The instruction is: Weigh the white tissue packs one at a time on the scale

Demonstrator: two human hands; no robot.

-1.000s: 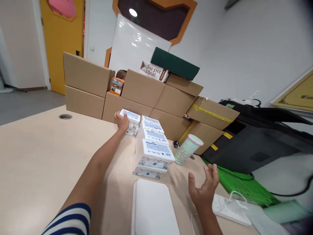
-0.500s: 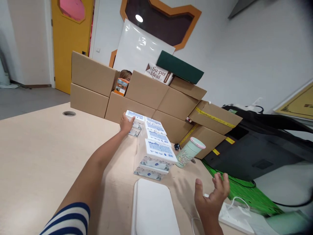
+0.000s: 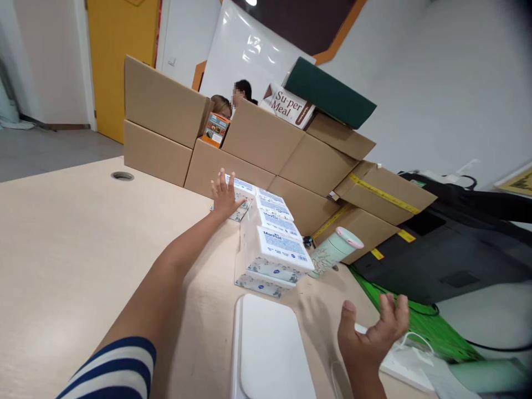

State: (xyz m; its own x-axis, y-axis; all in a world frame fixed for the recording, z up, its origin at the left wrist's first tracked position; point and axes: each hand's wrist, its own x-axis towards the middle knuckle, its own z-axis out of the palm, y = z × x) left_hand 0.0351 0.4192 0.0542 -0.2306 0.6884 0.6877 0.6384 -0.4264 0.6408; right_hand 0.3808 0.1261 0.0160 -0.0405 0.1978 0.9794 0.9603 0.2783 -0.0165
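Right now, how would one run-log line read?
left hand: open, at far-left tissue packs | right hand: open, holding nothing | mint-green tumbler: beside nearest Manhua tissue pack

the head camera looks forward, down across the table.

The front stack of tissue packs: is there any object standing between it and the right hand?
Nothing visible stands between the right hand and the front stack, only tabletop. The mint tumbler stands at the stack's right, just beyond that path; the white flat-topped object lies left of that path.
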